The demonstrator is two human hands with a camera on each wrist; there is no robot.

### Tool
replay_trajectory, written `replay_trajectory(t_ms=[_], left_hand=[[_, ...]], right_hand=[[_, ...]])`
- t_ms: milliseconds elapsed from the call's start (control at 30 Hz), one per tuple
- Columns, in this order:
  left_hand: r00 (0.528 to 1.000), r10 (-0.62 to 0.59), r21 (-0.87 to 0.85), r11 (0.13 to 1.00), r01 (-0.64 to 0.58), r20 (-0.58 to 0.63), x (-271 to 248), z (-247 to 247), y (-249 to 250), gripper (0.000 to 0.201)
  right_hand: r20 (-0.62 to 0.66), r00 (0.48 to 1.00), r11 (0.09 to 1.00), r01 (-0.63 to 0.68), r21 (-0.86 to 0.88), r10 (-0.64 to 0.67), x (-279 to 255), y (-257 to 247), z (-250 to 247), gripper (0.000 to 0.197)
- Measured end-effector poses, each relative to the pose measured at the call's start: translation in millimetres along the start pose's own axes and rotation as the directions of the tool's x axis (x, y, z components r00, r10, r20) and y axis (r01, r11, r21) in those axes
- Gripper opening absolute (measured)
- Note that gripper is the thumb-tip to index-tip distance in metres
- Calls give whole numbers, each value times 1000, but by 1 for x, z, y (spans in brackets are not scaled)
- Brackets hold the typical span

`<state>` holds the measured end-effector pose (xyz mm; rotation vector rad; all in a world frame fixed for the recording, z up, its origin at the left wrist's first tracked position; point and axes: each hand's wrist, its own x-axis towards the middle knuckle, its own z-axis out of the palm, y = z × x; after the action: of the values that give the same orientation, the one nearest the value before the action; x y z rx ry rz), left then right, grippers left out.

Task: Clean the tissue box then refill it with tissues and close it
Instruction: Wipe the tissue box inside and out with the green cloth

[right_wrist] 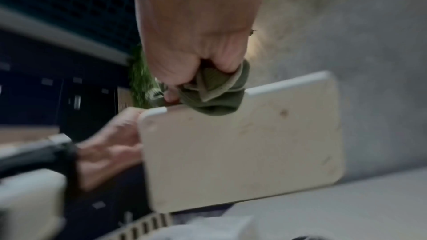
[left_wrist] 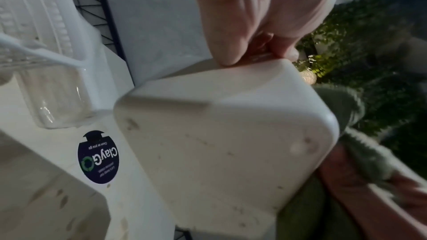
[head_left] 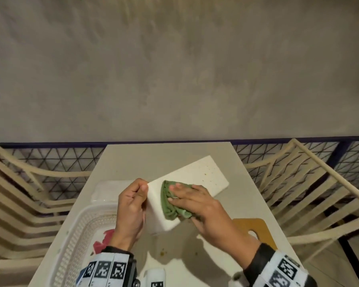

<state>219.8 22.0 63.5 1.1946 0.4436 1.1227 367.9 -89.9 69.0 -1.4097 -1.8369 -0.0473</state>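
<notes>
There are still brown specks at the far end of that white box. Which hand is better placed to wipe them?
Probably the right hand: it presses the green cloth on the tissue box, while the left hand grips its near end.

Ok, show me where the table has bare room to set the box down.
Bare table lies beyond the tissue box, up to the far edge, and to its right, above the brown board. The left is crowded: white basket and tissue pack.

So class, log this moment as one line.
stage: cleaning | left hand: grips box | right hand: presses cloth on box | specks remain
</notes>
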Motion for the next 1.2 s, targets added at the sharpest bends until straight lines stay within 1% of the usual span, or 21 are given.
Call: replay_trajectory(t_ms=[67, 133, 233, 267, 300, 333, 367, 400, 433, 500, 567, 600, 700, 733, 833, 867, 900, 1000, 1033, 1133, 1200], left_hand=[[999, -5, 32, 999, 3, 40, -2, 3, -1, 43], [999, 2, 8, 1000, -2, 34, -2, 8, -3, 45], [1000, -22, -93, 995, 21, -3, 4, -3, 0, 44], [1000, -27, -108, 994, 26, -5, 4, -7, 0, 43], [1000, -27, -109, 994, 26, -3, 3, -8, 0, 42], [1000, -31, -97, 995, 30, -6, 1, -7, 0, 40], [999, -36, -82, 996, 34, -18, -1, -5, -2, 34], [998, -39, -68, 997, 36, -41, -2, -3, -3, 29], [997, -34, -62, 998, 30, -70, -2, -1, -3, 28], [993, -41, -120, 992, 27, -113, 2, -6, 0, 28], [994, -45, -161, 987, 29, -96, 2, -14, 5, 26], [996, -40, -151, 988, 27, -85, 1, -14, 7, 25], [996, -31, -101, 995, 22, -89, -3, -6, 4, 31], [994, -35, -105, 994, 23, -108, -2, -3, 3, 30], [988, -55, -200, 979, 25, -144, 2, -7, 5, 28], [989, -49, -199, 980, 21, -139, 2, -9, 7, 29], [990, -40, -174, 985, 16, -137, 1, -9, 8, 29], [987, -28, -105, 994, 12, -157, -4, -3, 8, 26], [987, -25, -104, 995, 8, -161, -4, -2, 8, 26], [980, -39, -161, 987, 7, -194, -2, -8, 12, 23], [987, -39, -166, 986, 13, -155, -5, -11, 15, 21]], right_hand=[[-91, 992, 996, -88, 6, 88, 10, 18, -8, 46], [-138, 979, 986, -159, -41, 152, 30, 7, -7, 42], [20, 997, 997, 76, -21, -75, 25, -20, 12, 36], [91, 989, 993, 118, -4, -117, 17, -19, 7, 36], [100, 987, 992, 124, 2, -124, 11, -7, 0, 35], [61, 997, 998, 57, -7, -56, 15, 6, -8, 41], [-5, 999, 999, -40, -28, 40, 22, 17, -10, 68], [6, 995, 995, -100, -28, 100, 30, 13, -12, 35], [-38, 994, 993, -106, -50, 105, 40, 6, -6, 37], [85, 996, 999, 31, -18, -29, 40, -14, 10, 39], [172, 967, 982, 188, 16, -187, 24, -12, 5, 41], [168, 970, 984, 176, 17, -176, 22, 0, -5, 44], [45, 993, 994, -106, -22, 107, 42, 20, -15, 40], [15, 994, 994, -104, -35, 104, 51, 8, -10, 38], [145, 980, 991, 135, 14, -135, 39, -20, 11, 34], [188, 967, 985, 165, 44, -170, 31, -17, 5, 32], [209, 967, 989, 140, 49, -147, 28, -5, -6, 29], [72, 994, 997, -81, 14, 79, 43, 22, -20, 36], [44, 994, 995, -98, -20, 99, 50, 14, -16, 37], [151, 983, 994, 103, 33, -107, 42, -10, 6, 40], [223, 961, 985, 152, 77, -166, 30, -1, -8, 44]])
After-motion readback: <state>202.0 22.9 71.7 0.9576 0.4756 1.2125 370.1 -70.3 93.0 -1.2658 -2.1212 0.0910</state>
